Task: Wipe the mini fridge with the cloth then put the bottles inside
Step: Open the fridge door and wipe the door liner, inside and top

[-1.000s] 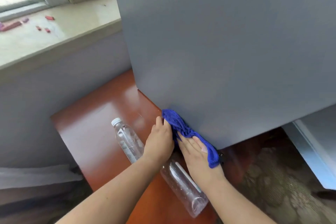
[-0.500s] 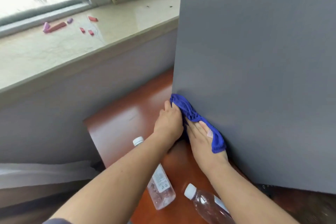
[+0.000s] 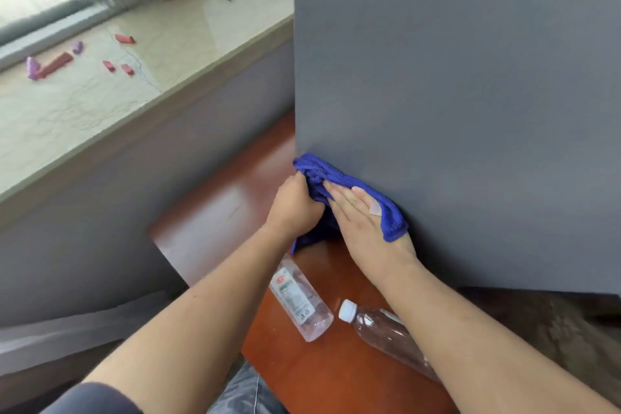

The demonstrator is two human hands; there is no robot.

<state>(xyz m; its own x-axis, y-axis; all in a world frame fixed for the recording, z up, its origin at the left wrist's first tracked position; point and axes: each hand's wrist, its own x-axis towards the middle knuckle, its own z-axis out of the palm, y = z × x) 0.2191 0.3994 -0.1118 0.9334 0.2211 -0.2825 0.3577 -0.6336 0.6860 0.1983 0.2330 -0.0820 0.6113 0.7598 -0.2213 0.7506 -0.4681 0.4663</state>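
The grey mini fridge (image 3: 453, 94) fills the right of the view, standing on a red-brown table (image 3: 208, 212). A blue cloth (image 3: 339, 175) lies against the fridge's lower left corner. My left hand (image 3: 292, 205) grips the cloth's left end. My right hand (image 3: 363, 222) lies flat on the cloth with straight fingers, pressing it to the fridge's side. Two clear plastic bottles lie on the table under my arms: one with a label (image 3: 299, 302) and one with a white cap (image 3: 379, 329).
A pale stone windowsill (image 3: 100, 104) runs along the left, with small red and purple pieces (image 3: 53, 64) on it. A grey wall (image 3: 100, 212) below it borders the table. Patterned floor (image 3: 554, 329) shows at lower right.
The view has shifted, so the fridge corner and the bottles sit further right and up. Both hands stayed on the cloth at the fridge's lower edge; my left hand now bunches it more.
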